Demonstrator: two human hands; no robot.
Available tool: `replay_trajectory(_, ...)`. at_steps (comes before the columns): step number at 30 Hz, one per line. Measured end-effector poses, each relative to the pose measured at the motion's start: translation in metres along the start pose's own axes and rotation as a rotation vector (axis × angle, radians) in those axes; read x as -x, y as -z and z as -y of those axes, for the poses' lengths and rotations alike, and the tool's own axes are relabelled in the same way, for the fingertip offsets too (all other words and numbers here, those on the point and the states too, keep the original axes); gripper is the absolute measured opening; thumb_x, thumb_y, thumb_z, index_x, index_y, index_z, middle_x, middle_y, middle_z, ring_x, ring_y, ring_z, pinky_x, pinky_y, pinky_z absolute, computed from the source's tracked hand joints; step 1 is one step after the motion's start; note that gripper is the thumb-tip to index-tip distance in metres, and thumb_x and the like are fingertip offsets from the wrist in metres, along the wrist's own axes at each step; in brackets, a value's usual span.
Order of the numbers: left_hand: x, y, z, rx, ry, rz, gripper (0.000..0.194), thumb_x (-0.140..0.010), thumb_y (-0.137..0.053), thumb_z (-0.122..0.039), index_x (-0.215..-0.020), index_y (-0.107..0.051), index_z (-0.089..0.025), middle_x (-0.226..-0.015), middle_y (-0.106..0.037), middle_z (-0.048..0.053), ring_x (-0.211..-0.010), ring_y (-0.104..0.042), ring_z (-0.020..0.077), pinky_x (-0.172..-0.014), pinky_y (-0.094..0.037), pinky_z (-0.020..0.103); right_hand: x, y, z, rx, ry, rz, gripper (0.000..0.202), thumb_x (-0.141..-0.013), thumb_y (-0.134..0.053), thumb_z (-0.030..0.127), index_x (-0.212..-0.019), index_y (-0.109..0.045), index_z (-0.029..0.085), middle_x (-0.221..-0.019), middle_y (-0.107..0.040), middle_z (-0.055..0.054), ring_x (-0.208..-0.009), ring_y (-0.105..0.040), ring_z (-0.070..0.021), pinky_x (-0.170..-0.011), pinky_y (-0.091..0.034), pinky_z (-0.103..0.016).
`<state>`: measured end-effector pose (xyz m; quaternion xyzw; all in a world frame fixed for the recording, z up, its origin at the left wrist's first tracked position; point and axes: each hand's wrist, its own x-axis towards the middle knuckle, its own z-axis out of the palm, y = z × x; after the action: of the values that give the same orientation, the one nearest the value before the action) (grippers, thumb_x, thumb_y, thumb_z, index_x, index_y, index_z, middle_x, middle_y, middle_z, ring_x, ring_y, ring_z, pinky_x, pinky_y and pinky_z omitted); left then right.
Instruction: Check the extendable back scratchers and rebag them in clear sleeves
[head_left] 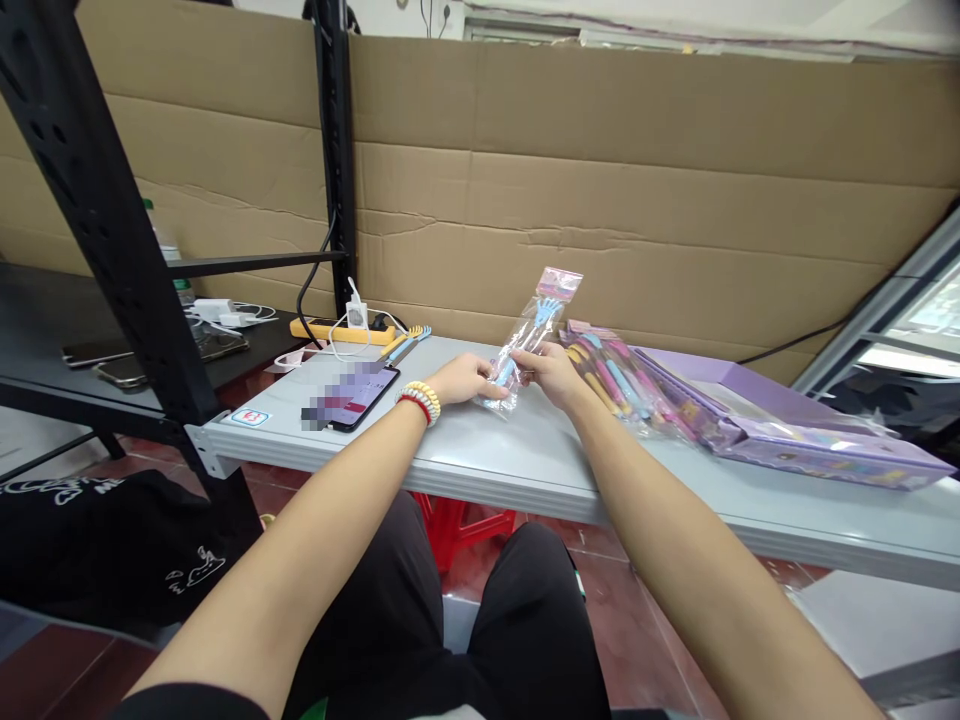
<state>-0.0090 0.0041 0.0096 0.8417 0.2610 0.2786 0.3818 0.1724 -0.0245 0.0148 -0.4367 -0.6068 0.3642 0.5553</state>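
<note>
Over the table, a blue back scratcher with a hand-shaped end (548, 312) is tilted inside a clear plastic bag with a pink header card (561, 283). My right hand (551, 372) pinches the bag from the right, near its middle. At the bag's lower left, my left hand (466, 380) has its fingers closed on the plastic. To the right lie several more colourful bagged back scratchers (619, 385), overlapping in a heap. A yellow and a blue unbagged back scratcher (411, 342) rest side by side at the back left.
A phone (352, 397) lies left of my left hand. Behind it are a yellow power strip (322, 331) and a white charger (357, 312). An open purple box (817, 445) stands at the right. Cardboard (637, 180) walls off the back; a black shelf post (112, 200) rises at left.
</note>
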Motion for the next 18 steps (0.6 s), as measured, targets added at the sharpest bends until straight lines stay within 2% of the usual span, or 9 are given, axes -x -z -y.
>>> replay_trajectory(4,0.0002,-0.001,-0.0007,0.059,0.009,0.031,0.025,-0.065,-0.071,-0.036,-0.061,-0.061,-0.013,-0.053,-0.05,-0.004,-0.051,-0.043,0.0083,-0.053,-0.034,0.024,0.0008,0.0004,-0.0006,-0.019,-0.011,0.033,0.04,-0.055,-0.078,0.048,-0.063,-0.056,0.016,-0.05,-0.051,0.003,-0.044,-0.045,-0.0082,-0.043,-0.034,-0.022)
replay_trajectory(13,-0.0004,-0.0031,-0.0003,0.177,0.063,0.077,0.019,-0.064,-0.072,-0.027,-0.068,-0.063,-0.011,-0.055,-0.053,-0.003,-0.05,-0.047,0.0085,-0.05,-0.038,0.023,0.0001,0.0012,-0.0012,0.021,-0.016,0.085,0.041,-0.056,-0.077,0.05,-0.065,-0.055,0.017,-0.053,-0.054,0.001,-0.046,-0.045,-0.0088,-0.044,-0.033,-0.024)
replay_trajectory(18,-0.0013,-0.0032,-0.0008,0.146,0.059,-0.001,0.012,-0.068,-0.069,-0.021,-0.067,-0.061,-0.012,-0.052,-0.053,-0.004,-0.046,-0.046,0.0072,-0.047,-0.037,0.022,0.0026,0.0001,0.0013,0.073,-0.01,0.077,0.043,-0.056,-0.078,0.05,-0.071,-0.056,0.017,-0.058,-0.056,0.001,-0.05,-0.047,-0.0095,-0.045,-0.036,-0.024)
